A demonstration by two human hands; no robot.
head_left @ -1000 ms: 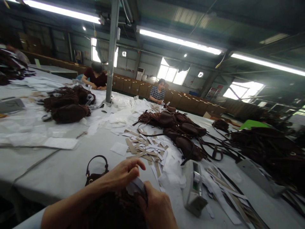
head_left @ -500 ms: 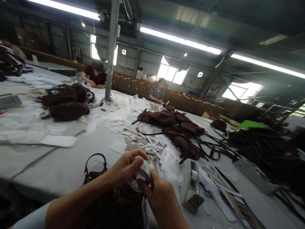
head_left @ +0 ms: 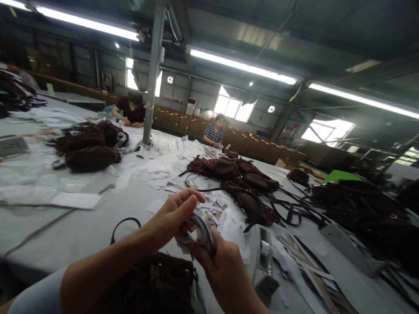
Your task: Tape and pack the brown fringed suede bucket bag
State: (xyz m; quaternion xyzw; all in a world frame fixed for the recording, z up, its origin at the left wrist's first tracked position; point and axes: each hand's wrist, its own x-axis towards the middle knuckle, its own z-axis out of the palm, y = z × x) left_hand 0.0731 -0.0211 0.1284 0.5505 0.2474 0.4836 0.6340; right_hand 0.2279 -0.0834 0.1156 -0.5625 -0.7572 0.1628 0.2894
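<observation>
My left hand (head_left: 172, 216) and my right hand (head_left: 222, 272) are raised just above the table's near edge. Both pinch a curved dark strap wrapped in pale paper (head_left: 199, 229). It belongs to a dark brown fringed bag (head_left: 153, 283) lying under my forearms. A thin loop handle (head_left: 122, 224) of a bag shows to the left of my left wrist.
A grey tape dispenser (head_left: 263, 257) stands right of my hands. Paper strips (head_left: 209, 207) litter the grey table (head_left: 81, 226). Heaps of brown bags (head_left: 245, 181) (head_left: 88, 146) lie beyond. Two people (head_left: 132, 111) (head_left: 212, 131) sit at the far side by a steel post (head_left: 150, 87).
Both hands have lifted the wrapped strap up from the bag and closer to the camera. The paper around it has come partly loose.
</observation>
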